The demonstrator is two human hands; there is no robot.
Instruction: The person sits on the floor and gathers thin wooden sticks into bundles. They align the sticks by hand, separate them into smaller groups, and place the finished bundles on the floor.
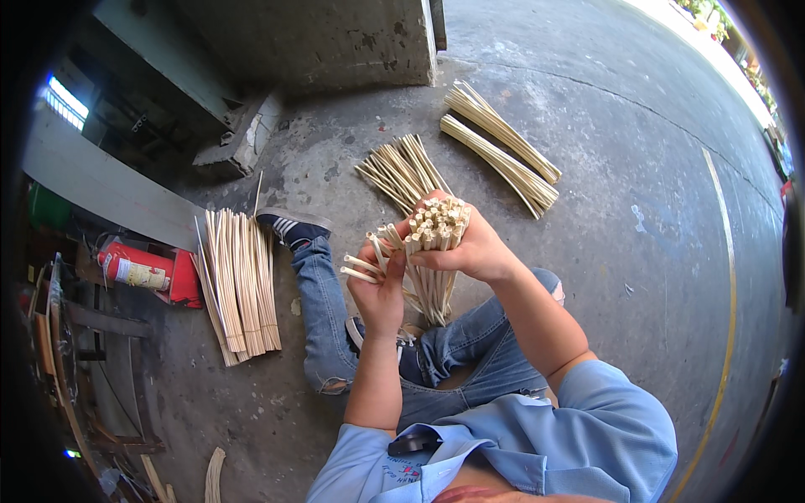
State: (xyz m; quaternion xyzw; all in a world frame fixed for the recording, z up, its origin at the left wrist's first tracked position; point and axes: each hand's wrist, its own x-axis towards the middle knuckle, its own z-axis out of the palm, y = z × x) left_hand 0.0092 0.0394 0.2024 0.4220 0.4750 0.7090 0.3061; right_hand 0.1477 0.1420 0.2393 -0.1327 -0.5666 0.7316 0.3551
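Upright in front of me stands a thick bundle of pale rattan-like sticks (pixel 438 225), its cut ends facing up. My right hand (pixel 480 250) is wrapped round the bundle near the top. At its left side my left hand (pixel 382 293) pinches several loose sticks (pixel 360 268), which splay out at an angle to the left. The fingers of the left hand are partly hidden behind these sticks. The bundle's lower end comes down between my bent legs (pixel 323 314). Just beyond my hands, a loose pile of similar sticks (pixel 404 170) lies on the floor.
Two more stick bundles (pixel 503 163) lie farther off to the right. To the left is a wide bundle (pixel 241 285), beside a red fire extinguisher (pixel 134 267). A broken concrete block (pixel 243 138) sits by the wall. A yellow line (pixel 723 360) crosses the concrete floor (pixel 620 235) at right.
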